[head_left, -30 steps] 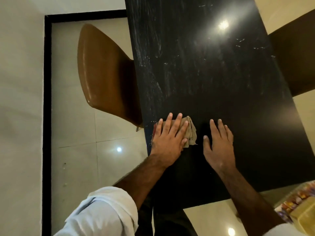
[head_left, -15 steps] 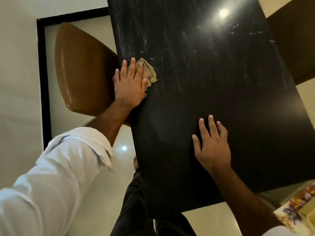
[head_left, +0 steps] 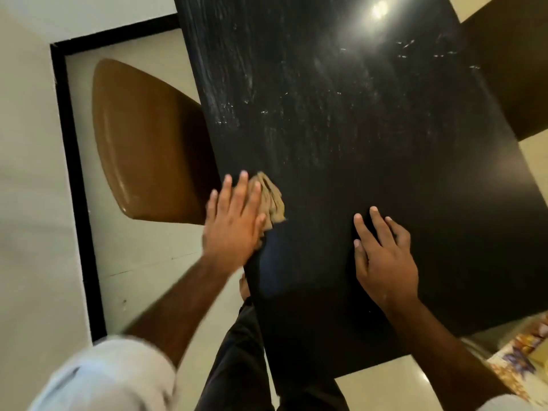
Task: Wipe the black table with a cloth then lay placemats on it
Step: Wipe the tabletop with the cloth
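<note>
The black table (head_left: 355,137) fills the middle of the view, streaked with pale smears across its far half. My left hand (head_left: 234,221) lies flat on a crumpled tan cloth (head_left: 269,200) at the table's left edge, pressing it down; only the cloth's right part shows past my fingers. My right hand (head_left: 382,256) rests palm down on the tabletop to the right, fingers spread, holding nothing. No placemats lie on the table.
A brown chair (head_left: 148,143) stands tucked against the table's left side. Another dark chair (head_left: 516,78) is at the far right. A colourful patterned item (head_left: 522,360) sits at the lower right corner. Pale tiled floor (head_left: 142,256) lies below.
My left hand slid the cloth away along the left edge, then pulled it back toward me. My right hand stayed planted on the table.
</note>
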Tool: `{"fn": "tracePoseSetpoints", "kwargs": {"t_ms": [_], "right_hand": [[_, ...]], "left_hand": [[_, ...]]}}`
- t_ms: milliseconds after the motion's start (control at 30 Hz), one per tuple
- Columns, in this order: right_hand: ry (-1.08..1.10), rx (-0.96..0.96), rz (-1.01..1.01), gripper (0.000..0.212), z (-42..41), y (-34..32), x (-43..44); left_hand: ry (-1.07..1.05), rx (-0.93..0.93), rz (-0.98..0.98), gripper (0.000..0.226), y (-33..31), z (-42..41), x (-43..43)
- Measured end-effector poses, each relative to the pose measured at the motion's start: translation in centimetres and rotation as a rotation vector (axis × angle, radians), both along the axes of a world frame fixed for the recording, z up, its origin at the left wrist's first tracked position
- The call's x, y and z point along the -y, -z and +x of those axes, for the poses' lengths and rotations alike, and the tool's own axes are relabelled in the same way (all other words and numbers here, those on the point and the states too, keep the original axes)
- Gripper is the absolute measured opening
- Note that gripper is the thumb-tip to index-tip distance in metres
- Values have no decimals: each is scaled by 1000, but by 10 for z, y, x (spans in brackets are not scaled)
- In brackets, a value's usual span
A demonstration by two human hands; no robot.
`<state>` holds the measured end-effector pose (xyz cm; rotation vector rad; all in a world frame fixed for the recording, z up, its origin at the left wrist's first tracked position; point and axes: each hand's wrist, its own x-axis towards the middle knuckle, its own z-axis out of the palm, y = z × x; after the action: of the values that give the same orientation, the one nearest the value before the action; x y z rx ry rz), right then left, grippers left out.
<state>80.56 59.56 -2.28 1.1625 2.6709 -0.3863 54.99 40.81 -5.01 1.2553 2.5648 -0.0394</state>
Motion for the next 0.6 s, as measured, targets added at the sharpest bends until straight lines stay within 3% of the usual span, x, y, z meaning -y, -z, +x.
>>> {"fn": "tracePoseSetpoints", "kwargs": {"t_ms": [133,233,433,600], "right_hand": [[48,20,-40,59,-2,1,1],[56,-5,-55,60,-2,3,-2],[58,-25,-96,60,3,3,-5],[226,-219,-219,54,-6,-16,-10]], "left_hand": [[-43,-30,38,69,0,-107,-73],[-65,-55,28,69,1,-123,-119],[185,-26,75,70,0,-4,-136],[254,131,70,72,-2,64,-93]]}}
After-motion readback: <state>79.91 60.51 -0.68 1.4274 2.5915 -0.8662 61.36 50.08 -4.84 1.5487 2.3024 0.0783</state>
